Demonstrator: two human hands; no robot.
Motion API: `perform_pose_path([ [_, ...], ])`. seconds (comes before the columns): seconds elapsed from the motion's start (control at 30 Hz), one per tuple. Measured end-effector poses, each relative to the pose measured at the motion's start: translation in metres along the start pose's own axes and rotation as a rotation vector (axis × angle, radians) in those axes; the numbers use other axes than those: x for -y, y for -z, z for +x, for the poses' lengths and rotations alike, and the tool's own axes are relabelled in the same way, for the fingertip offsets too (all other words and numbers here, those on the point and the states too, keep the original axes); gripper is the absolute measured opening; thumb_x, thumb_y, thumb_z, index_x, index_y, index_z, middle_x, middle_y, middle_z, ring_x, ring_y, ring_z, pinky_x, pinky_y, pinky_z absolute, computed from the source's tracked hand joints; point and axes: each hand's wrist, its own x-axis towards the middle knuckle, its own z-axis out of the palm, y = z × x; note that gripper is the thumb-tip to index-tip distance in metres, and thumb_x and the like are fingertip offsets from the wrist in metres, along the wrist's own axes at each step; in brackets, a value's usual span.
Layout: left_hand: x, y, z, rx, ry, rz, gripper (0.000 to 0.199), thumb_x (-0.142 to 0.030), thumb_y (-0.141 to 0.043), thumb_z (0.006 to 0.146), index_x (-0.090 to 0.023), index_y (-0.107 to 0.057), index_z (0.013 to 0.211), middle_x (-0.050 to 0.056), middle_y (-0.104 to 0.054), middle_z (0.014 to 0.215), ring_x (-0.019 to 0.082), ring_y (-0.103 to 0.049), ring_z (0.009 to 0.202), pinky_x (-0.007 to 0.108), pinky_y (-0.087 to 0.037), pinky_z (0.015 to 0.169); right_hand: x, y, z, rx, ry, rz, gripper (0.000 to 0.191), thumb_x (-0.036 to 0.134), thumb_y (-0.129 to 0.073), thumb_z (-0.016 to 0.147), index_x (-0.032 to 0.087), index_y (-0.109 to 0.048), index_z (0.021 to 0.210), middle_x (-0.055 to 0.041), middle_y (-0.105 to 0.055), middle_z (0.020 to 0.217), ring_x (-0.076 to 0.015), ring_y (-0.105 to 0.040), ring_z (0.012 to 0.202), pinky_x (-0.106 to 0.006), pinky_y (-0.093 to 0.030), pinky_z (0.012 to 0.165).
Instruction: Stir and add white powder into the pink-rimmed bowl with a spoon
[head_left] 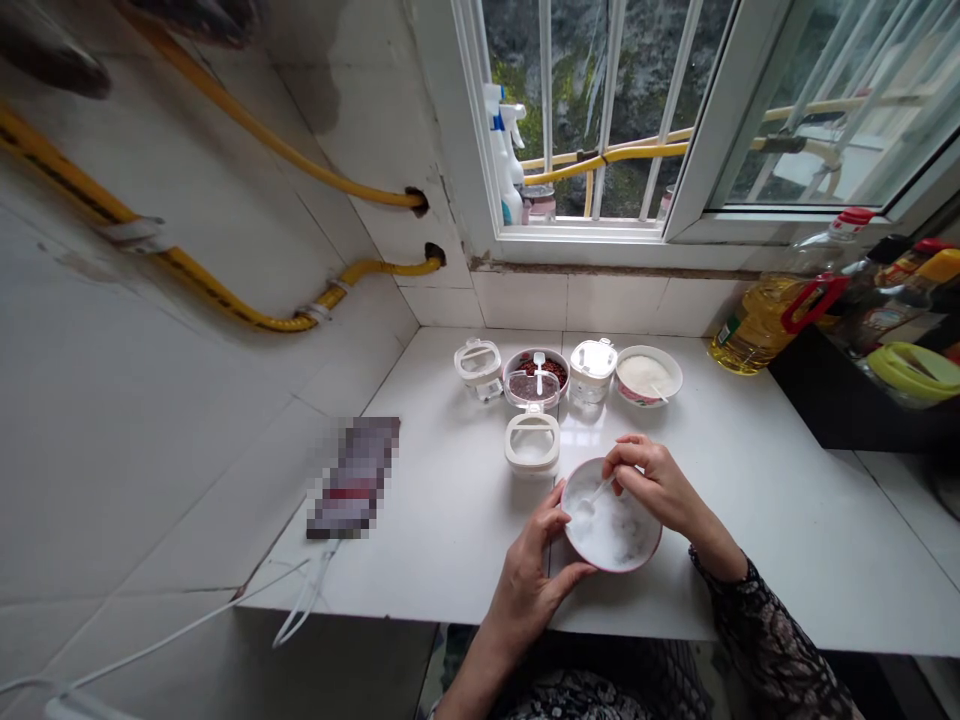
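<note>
A bowl of white grains [621, 535] stands near the counter's front edge. My left hand [534, 565] grips its left side, thumb at the near rim and fingers at the far left. Above the bowl, my right hand [649, 480] pinches a small white spoon [600, 491], whose tip is in the grains. Just beyond my left hand sits an open clear jar with a white rim [532, 445], its lid tipped back. Behind it is a bowl of dark red bits [553, 372] with a white spoon on top.
Clear lidded jars [478, 368] [592, 370] flank the red-bit bowl. A bowl of white powder [648, 375] stands farther right. An oil bottle [750, 325] and a black box of bottles [810, 390] are at the right. A blurred flat object [356, 475] and white cable [304, 600] lie left.
</note>
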Motion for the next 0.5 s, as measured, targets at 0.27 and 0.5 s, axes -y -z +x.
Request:
perform_pose_path([
  [0.27,0.0021,-0.0007,-0.0001,-0.014,-0.025,-0.016,0.041,-0.031,-0.078,0.082,-0.023,-0.055,0.115,0.02,-0.052,0.151,0.032,-0.06,0.132,0.045,-0.055,0.104,-0.0006,0.0101,0.0039,-0.074,-0.333,0.403,0.017,0.024,-0.052,0.069,0.019,-0.068,0.064,0.0014,-0.059,0.051,-0.0142,-0.054,0.052,-0.028,-0.044,0.058],
  [0.5,0.0005,-0.0009,0.0011,-0.019,-0.048,-0.022,0.039,-0.031,-0.077,0.083,-0.022,-0.055,0.114,0.02,-0.052,0.15,0.032,-0.057,0.135,0.046,-0.055,0.104,0.0002,0.0065,0.0096,-0.166,-0.38,0.534,0.014,0.028,-0.059,0.07,0.018,-0.068,0.067,0.001,-0.06,0.052,-0.0143,-0.054,0.053,-0.028,-0.044,0.055],
])
